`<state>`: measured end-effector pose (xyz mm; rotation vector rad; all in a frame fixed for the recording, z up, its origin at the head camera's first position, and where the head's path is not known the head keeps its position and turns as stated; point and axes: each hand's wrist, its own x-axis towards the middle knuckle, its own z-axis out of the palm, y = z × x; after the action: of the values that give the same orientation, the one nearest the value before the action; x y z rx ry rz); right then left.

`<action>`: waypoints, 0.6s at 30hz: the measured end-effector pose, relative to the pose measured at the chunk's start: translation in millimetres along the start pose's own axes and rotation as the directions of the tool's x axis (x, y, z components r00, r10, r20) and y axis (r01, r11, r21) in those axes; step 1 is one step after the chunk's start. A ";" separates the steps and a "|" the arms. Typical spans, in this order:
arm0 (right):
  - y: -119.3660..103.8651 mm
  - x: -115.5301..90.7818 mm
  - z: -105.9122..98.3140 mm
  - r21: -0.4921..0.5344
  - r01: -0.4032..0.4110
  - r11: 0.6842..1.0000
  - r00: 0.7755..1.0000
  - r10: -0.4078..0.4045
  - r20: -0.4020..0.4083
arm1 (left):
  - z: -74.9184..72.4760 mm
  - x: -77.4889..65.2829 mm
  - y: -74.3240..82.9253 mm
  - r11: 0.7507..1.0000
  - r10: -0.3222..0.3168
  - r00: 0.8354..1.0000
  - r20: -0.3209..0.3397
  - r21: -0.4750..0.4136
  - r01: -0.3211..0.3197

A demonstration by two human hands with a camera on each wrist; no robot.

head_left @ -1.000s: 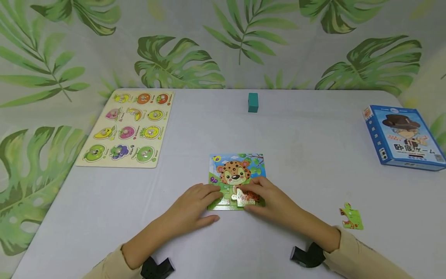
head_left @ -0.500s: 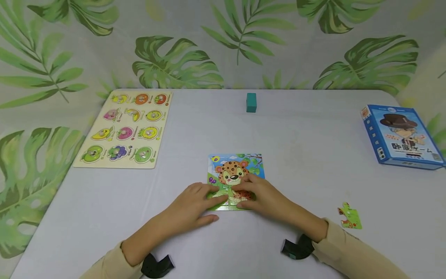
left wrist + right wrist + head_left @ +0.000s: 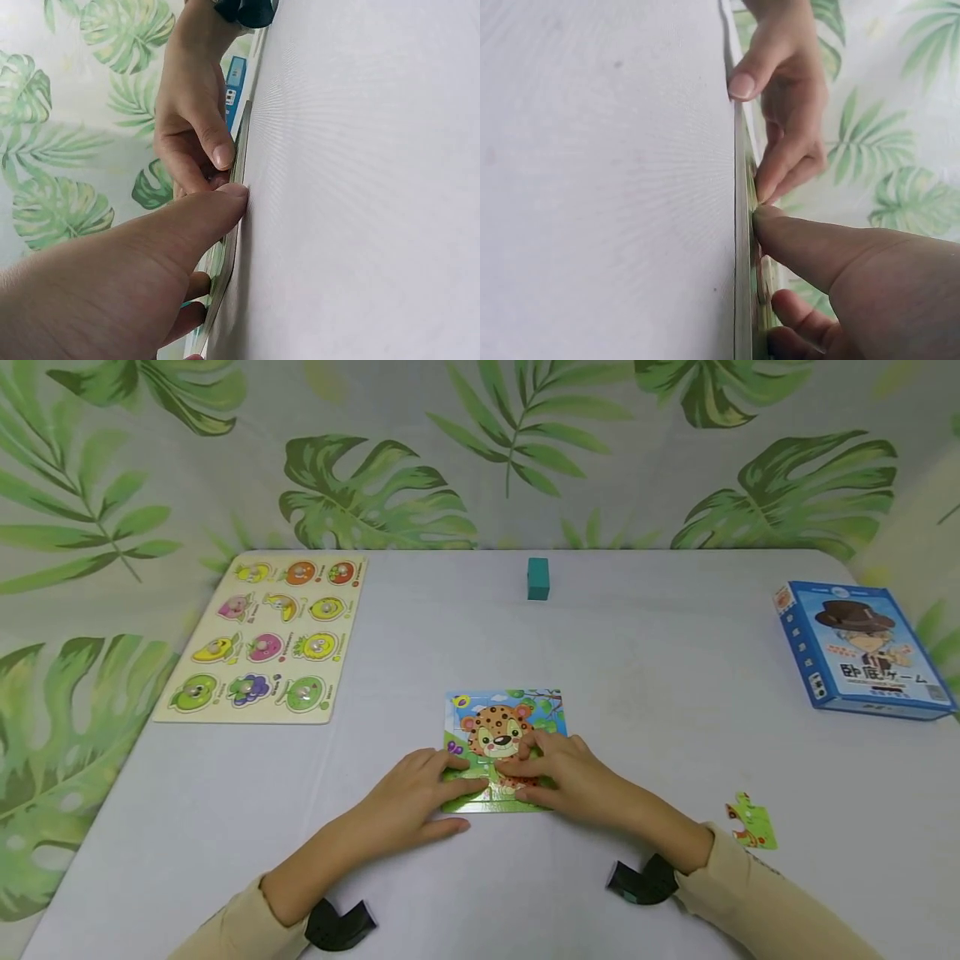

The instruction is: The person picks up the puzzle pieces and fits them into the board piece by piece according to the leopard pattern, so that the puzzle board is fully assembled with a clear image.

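A leopard jigsaw puzzle (image 3: 497, 737) in a flat tray lies at the front middle of the table. My left hand (image 3: 405, 797) rests fingers on its lower left part, with the thumb out beside the near edge. On the lower right part, the thumb and fingers of my right hand (image 3: 585, 781) press on a spotted puzzle piece lying flat there, partly hidden by that hand. The right wrist view shows the right thumb (image 3: 795, 236) down on the puzzle, the left hand (image 3: 795, 112) beyond it. A loose green puzzle piece (image 3: 753, 823) lies to the right.
A wooden fruit peg board (image 3: 262, 639) is at the left. A teal block (image 3: 537, 579) stands near the back edge. At the right lies a blue game box (image 3: 866, 647). Leaf-patterned cloth (image 3: 375, 493) hangs behind the white table (image 3: 637, 668).
My right hand has moved left and lowered the spotted piece, earlier tilted and glinting, flat into the puzzle. The left index finger has reached further across the puzzle.
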<state>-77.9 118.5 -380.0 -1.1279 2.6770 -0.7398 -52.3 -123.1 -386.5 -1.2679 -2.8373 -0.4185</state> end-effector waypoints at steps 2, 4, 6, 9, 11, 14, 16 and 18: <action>1.3 -0.1 -0.4 -0.001 0.009 1.000 1.000 -0.009 0.006 | 0.8 -0.2 -0.5 1.000 0.000 1.000 -0.008 -0.016 -0.001; 2.8 -0.2 0.5 0.004 0.009 1.000 1.000 -0.009 0.007 | 1.7 -0.3 -1.2 1.000 0.003 1.000 -0.018 -0.031 -0.004; 4.6 -0.8 2.1 0.023 0.002 1.000 1.000 -0.003 0.008 | 2.4 -0.4 -2.0 0.999 0.006 1.000 -0.027 -0.044 -0.007; 5.8 -3.3 2.0 0.087 -0.036 0.996 0.999 0.035 0.015 | 3.2 -0.6 -2.8 0.998 0.008 0.999 -0.037 -0.057 -0.010; 4.9 -6.2 -1.5 0.170 -0.074 0.983 0.997 0.070 0.029 | 3.7 -0.6 -2.9 0.998 0.008 0.999 -0.042 -0.063 -0.010; 2.4 -12.6 -10.6 0.298 -0.132 0.945 0.991 0.129 0.031 | 4.7 -0.9 -3.3 0.998 -0.001 0.999 -0.043 -0.063 -0.002; 0.5 -19.2 -19.1 0.352 -0.144 0.925 0.989 0.149 0.012 | 5.2 -1.2 -3.6 0.998 -0.007 0.999 -0.043 -0.057 0.005; -0.7 -28.2 -28.3 0.367 -0.147 0.919 0.986 0.167 -0.023 | 5.3 -1.5 -3.9 0.999 -0.012 0.999 -0.042 -0.050 0.010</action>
<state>-66.4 148.8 -356.7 -0.7998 2.4864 -1.1888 -53.6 -125.5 -392.7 -1.2365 -2.8177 -0.5134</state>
